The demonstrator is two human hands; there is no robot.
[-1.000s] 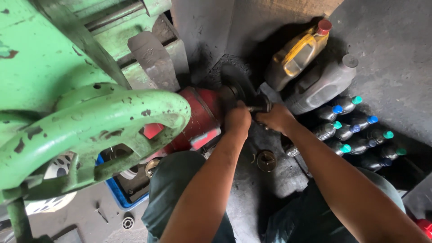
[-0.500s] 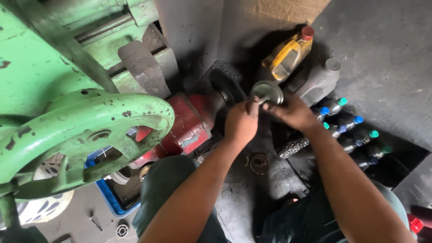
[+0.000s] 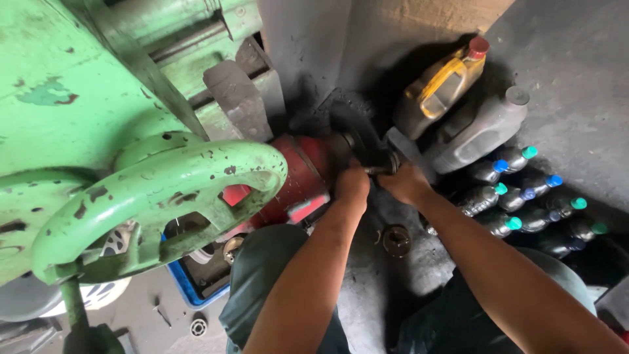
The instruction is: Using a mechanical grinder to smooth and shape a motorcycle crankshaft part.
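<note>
Red and scuffed, the angle grinder's plastic body (image 3: 301, 180) lies on the floor at the centre of the frame, its dark round disc (image 3: 357, 134) toward the wall. My left hand (image 3: 352, 183) is closed over the grinder's head; my right hand (image 3: 406, 183) pinches a small dark metal piece (image 3: 380, 170) at the spindle — grip tight, fingers curled. A round metal flange (image 3: 397, 240) lies on the grey floor just below my hands. A green cast handwheel (image 3: 157, 203) fills the left; a yellow jug (image 3: 439, 88) and capped bottles (image 3: 517, 190) sit at the right.
</note>
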